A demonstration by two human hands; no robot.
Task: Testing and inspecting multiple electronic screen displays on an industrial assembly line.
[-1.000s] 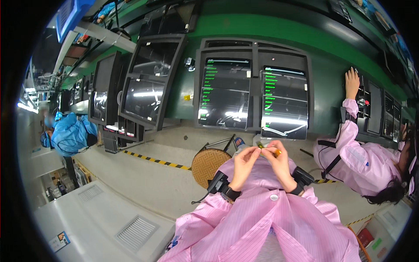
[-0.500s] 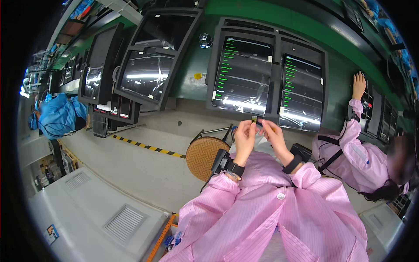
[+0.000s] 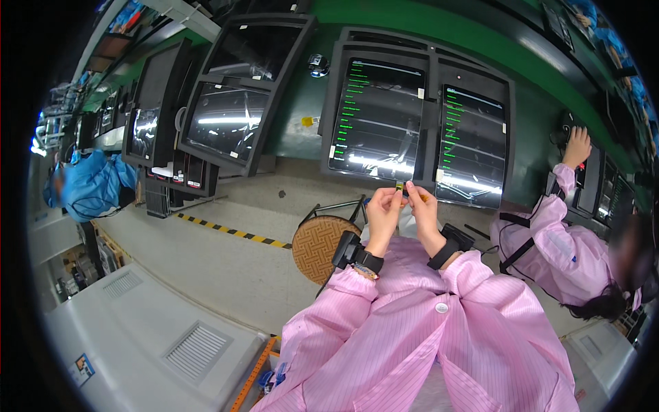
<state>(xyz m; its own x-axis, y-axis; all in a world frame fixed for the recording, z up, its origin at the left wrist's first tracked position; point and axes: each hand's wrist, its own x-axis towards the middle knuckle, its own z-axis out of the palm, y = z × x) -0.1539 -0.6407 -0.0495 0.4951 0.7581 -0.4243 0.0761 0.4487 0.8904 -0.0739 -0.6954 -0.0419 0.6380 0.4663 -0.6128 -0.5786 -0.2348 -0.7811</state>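
My left hand [image 3: 383, 209] is pinched on a small dark piece with a yellow-green face [image 3: 399, 185], too small to name. Close against it is my right hand [image 3: 424, 206], thumb and fingers pressed together at the same spot. A bit of orange shows by the right fingertips, and whatever they grip is mostly hidden. Both hands are just off the near edge of a dark tray holding two screens. The left screen [image 3: 377, 117] and the right screen [image 3: 471, 137] are lit with green lines of text under clear film.
More framed screens [image 3: 226, 120] stand at the left on the green bench [image 3: 292, 137], near a yellow tag [image 3: 311, 121] and a small black device [image 3: 318, 66]. A woven-top stool [image 3: 322, 248] is below. At the right, a co-worker in pink [image 3: 559, 237] reaches over the bench.
My right hand has turned and drawn in against the left, its wrist more upright. The view has shifted slightly. The co-worker's hand at the right has moved a little right and nearer.
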